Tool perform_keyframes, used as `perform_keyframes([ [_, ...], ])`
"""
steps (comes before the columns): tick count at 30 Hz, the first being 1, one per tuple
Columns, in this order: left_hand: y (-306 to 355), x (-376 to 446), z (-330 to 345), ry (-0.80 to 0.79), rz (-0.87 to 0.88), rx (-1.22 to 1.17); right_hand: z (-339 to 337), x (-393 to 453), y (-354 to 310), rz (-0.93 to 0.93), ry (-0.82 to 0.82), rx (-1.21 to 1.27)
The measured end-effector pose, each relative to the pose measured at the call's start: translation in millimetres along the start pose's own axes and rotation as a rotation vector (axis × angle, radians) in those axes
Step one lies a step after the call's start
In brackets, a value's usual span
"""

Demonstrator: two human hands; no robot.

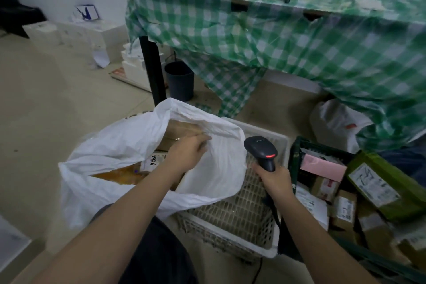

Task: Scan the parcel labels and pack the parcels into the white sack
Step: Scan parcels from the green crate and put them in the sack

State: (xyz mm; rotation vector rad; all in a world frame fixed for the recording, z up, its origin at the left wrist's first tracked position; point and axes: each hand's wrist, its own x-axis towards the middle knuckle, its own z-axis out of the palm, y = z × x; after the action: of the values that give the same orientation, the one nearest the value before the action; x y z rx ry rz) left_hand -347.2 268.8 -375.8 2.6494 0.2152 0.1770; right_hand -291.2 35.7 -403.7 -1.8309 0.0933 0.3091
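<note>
The white sack [119, 145] lies open on the floor at lower left, with cardboard boxes and a yellow parcel [119, 176] inside. My left hand [187, 152] reaches into the mouth of the sack and grips its white plastic at the far inner side. My right hand [274, 178] holds the handle of a black barcode scanner [261, 148], whose red light glows. To the right, a dark green crate [296, 157] holds several parcels: a pink one [322, 166], small brown boxes [325, 188] and a green labelled bag [382, 185].
A white perforated basket [242, 210] stands between the sack and the crate. Behind it is a table under a green checked cloth [276, 30], with a black leg [153, 69] and a dark bin [179, 80] beneath. White boxes [92, 34] are stacked by the far wall.
</note>
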Motion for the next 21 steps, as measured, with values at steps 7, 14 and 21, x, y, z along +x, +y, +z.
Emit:
perform_keyframes([
  [7,90,10,54,-0.024,0.08,-0.277,-97,-18,42,0.092,0.162,-0.017],
  [14,183,32,149,-0.233,0.155,-0.295,-194,-16,90,0.204,0.395,0.019],
  [21,226,103,243,-0.233,0.164,-0.073,-234,55,109,0.196,0.453,0.096],
])
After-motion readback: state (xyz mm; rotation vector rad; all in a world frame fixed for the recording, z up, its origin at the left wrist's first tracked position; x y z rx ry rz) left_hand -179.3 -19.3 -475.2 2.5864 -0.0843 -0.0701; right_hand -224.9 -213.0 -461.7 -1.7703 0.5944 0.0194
